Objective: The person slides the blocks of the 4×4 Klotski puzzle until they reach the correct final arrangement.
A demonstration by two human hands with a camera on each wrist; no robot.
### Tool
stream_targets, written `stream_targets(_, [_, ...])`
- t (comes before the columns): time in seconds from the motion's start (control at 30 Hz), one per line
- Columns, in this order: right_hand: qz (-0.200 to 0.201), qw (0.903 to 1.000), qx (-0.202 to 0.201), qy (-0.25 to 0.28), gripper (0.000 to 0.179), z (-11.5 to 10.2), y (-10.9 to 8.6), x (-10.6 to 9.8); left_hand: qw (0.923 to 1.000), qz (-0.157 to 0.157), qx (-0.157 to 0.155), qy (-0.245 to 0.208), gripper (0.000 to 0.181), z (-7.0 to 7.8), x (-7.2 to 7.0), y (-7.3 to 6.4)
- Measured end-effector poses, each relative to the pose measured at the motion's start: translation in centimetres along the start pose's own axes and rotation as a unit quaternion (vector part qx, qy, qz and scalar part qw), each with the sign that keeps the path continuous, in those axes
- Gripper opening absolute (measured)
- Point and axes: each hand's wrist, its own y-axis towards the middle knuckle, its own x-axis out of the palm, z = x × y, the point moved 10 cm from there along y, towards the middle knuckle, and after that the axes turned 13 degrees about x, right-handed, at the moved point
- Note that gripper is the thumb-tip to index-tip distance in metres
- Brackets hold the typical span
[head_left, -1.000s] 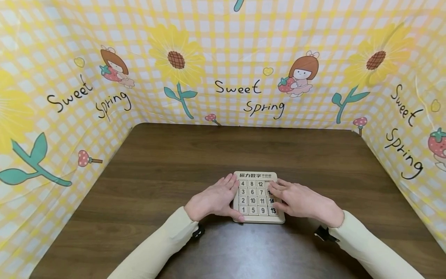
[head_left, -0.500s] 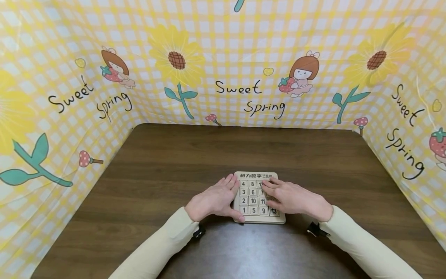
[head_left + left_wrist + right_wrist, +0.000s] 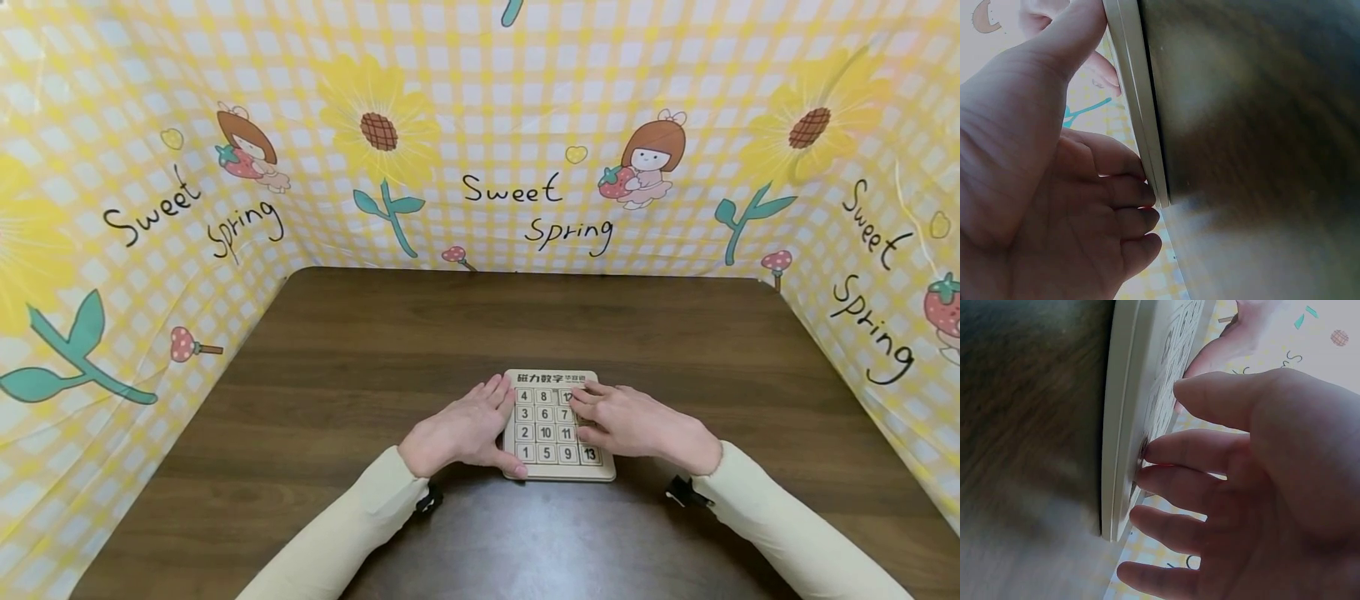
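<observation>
A beige magnetic number slide puzzle (image 3: 558,472) with numbered tiles lies on the table in the head view. My left hand (image 3: 465,429) lies along its left edge, fingers extended toward the far corner and thumb on the near-left corner. In the left wrist view, fingertips meet the puzzle's side (image 3: 1138,106). My right hand (image 3: 637,421) reaches over the right column, fingertips at the tile marked 12 (image 3: 567,397). A narrow gap shows between tiles 8 and 12. Most right-column tiles are hidden under this hand; 13 shows. In the right wrist view its fingers (image 3: 1185,450) are spread over the puzzle's face.
The dark wooden table (image 3: 375,333) extends around the puzzle. Yellow-checked cloth (image 3: 510,108) with sunflowers and lettering rises along its back, left and right sides. Dark straps (image 3: 686,492) sit at the wrists by the cream sleeves (image 3: 795,508).
My right hand moved left over the puzzle, then slightly back right. Tile 12 has shifted right, leaving a gap beside 8. My left hand has stayed in place.
</observation>
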Motion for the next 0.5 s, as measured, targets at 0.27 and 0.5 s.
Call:
stream_targets(0.27, [0.008, 0.9998, 0.014, -0.006, 0.049, 0.96, -0.58, -0.25, 1.0, -0.001, -0.002, 0.001, 0.119, -0.05, 0.05, -0.05])
stream_targets(0.5, [0.012, 0.9998, 0.013, -0.001, 0.045, 1.09, -0.76, -0.68, 1.0, -0.002, -0.004, -0.001, 0.119, -0.1, 0.1, -0.12])
